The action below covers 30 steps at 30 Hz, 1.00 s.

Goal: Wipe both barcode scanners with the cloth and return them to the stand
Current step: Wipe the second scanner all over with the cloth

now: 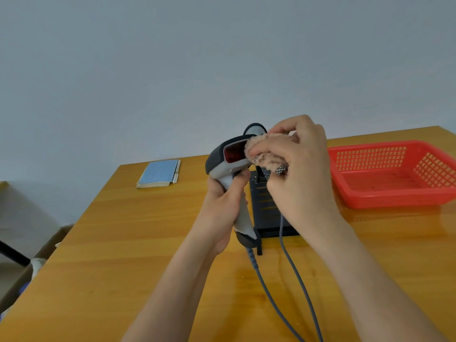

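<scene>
The right hand (299, 166) and cloth (267, 154) hide most of the second scanner (254, 128) and the stand's (265, 208) top. Both cables (293, 267) and the red basket (394, 174) run off-frame.

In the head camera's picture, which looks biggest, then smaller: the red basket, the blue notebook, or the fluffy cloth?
1. Red basket, clearly largest, though its right side is cut off.
2. Blue notebook and cloth: too alike to rank; the right hand hides part of the cloth.
</scene>
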Available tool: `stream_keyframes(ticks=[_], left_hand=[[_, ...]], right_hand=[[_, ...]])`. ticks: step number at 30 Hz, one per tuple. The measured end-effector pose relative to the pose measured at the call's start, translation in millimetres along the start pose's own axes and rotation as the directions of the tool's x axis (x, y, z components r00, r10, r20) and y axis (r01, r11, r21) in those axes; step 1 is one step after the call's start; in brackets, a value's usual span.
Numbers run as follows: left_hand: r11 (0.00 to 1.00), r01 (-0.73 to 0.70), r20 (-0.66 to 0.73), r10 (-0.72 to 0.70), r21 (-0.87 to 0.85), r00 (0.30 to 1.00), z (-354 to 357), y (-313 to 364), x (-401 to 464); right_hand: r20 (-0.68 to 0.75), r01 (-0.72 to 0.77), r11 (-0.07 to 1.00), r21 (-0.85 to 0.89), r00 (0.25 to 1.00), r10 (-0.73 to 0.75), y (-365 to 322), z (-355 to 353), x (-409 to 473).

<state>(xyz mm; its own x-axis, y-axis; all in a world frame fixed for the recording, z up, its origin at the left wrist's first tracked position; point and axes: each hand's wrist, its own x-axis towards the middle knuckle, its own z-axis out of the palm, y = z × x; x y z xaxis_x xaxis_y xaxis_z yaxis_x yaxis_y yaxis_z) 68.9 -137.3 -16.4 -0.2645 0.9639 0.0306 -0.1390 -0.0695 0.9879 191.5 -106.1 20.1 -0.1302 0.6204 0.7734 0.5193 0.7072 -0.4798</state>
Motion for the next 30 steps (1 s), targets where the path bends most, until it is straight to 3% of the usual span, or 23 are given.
stream_keyframes(ticks=[3,6,10,18,25,30], left_hand=[[1.000,0.001,0.004,-0.001,0.010,1.000,1.4,0.8,0.4],[0.999,0.021,0.014,-0.021,0.026,1.000,1.9,2.5,1.6],[0.999,0.004,0.099,-0.008,0.045,0.995,3.4,0.1,-2.0],[0.997,0.075,0.074,-0.075,0.001,0.994,5.3,-0.1,-3.1],[0.998,0.062,-0.022,-0.062,-0.017,0.998,6.6,1.4,-1.9],[0.999,0.039,-0.034,-0.040,-0.017,0.999,5.2,4.5,-0.9]], right_hand=[[-0.061,-0.052,0.998,0.018,0.997,0.053,-2.6,-1.8,-0.5],[-0.121,0.041,0.996,0.084,0.992,-0.031,-9.8,-4.7,-0.5],[-0.020,0.132,0.975,0.176,0.991,-0.130,-21.5,5.9,-5.9],[-0.077,0.072,0.990,0.122,0.995,-0.063,-14.7,16.0,-2.7],[-0.042,0.029,0.997,-0.070,0.999,-0.032,-1.2,10.7,-0.2],[0.005,-0.066,0.994,0.088,0.998,0.066,-4.8,7.5,-3.7]])
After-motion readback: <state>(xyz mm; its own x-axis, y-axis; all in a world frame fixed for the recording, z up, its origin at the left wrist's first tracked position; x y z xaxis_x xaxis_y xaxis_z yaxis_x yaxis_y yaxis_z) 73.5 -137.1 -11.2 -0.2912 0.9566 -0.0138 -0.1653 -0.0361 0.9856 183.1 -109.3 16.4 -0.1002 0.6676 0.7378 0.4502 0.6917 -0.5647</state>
